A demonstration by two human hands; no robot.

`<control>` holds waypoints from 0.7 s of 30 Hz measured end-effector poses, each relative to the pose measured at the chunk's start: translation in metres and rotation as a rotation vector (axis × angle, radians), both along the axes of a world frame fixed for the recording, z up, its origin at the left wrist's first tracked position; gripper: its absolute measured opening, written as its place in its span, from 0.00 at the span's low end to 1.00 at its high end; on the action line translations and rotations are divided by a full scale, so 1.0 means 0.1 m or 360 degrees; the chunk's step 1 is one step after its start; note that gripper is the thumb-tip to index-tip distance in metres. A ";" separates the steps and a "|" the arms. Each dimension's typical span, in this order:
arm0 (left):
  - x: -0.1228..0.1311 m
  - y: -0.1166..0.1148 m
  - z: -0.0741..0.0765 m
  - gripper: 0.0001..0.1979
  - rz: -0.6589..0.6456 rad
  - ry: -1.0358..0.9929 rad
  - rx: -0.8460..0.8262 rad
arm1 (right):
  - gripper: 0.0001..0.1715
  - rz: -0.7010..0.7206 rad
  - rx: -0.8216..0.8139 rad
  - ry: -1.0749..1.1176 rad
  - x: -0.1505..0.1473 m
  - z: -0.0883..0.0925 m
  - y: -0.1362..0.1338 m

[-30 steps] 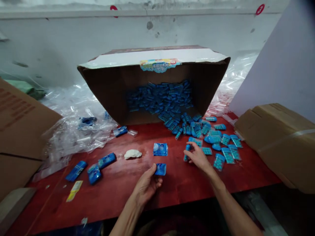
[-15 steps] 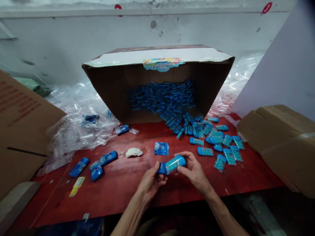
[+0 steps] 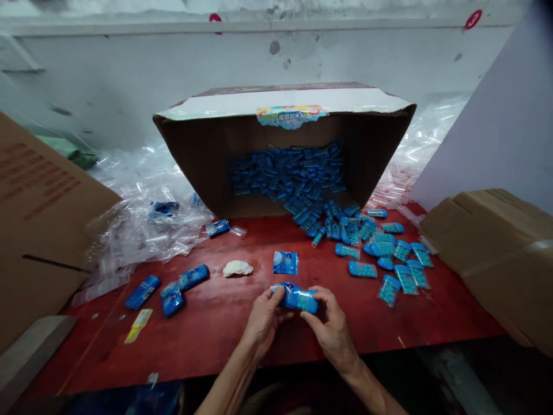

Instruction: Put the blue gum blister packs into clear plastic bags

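- Wrapper (image 3: 288, 295) in the left hand (image 3: 262, 318): dark blue with paler markings.
- Case (image 3: 307, 301) between that hand and the right hand (image 3: 334, 324): turquoise beads behind clear plastic, bright blue end.
- Flat sleeve (image 3: 286, 263) just beyond the hands: blue, pale print.
- Loose cases (image 3: 389, 289) right of the right hand: blue caps, turquoise beads.
- Wrapped packs (image 3: 193, 277) left of the left hand: deep blue, patterned.
- Lump (image 3: 238, 268) left of the left hand: white.
- Strip (image 3: 139, 325), farther left: yellow and whitish.
- Table (image 3: 216, 340) beneath the hands: red.
- Carton (image 3: 199, 153) beyond both hands: brown inside, white flap.

Red disc (image 3: 473, 19) with number 3 on pale wall (image 3: 142, 69)
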State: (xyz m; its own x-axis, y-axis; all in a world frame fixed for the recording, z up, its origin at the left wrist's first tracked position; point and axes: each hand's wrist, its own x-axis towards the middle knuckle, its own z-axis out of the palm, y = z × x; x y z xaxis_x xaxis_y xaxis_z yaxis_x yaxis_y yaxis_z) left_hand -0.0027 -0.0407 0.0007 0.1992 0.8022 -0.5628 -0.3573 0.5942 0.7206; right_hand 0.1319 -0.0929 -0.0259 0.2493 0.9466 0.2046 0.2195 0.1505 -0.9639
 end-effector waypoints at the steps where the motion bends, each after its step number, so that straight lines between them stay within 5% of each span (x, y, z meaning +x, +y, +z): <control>1: 0.01 0.00 0.00 0.10 -0.0013 -0.0045 -0.0020 | 0.15 -0.0008 0.0029 -0.0056 -0.02 -0.01 -0.01; 5: 0.01 -0.01 -0.02 0.08 -0.0009 -0.0173 -0.0107 | 0.15 0.0146 -0.0061 0.0014 -0.03 0.06 -0.01; 12: -0.11 0.00 0.03 0.07 -0.0264 -0.0365 -0.0154 | 0.33 0.0718 -0.0520 0.0996 0.16 0.14 0.12; 17: -0.19 0.05 0.06 0.15 -0.0644 -0.0557 -0.0070 | 0.42 0.0875 -0.0537 0.0975 0.23 0.21 0.17; 21: -0.16 0.06 0.07 0.13 -0.0607 -0.0507 0.0006 | 0.42 0.0902 -0.0509 0.0976 0.23 0.23 0.16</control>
State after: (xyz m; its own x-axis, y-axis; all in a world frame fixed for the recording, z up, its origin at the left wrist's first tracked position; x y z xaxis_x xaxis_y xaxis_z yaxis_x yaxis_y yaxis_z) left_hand -0.0189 -0.0351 0.0081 0.6406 0.6407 -0.4232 -0.3180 0.7230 0.6133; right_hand 0.1546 -0.0772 -0.0031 -0.2947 0.9497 -0.1056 -0.3741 -0.2164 -0.9018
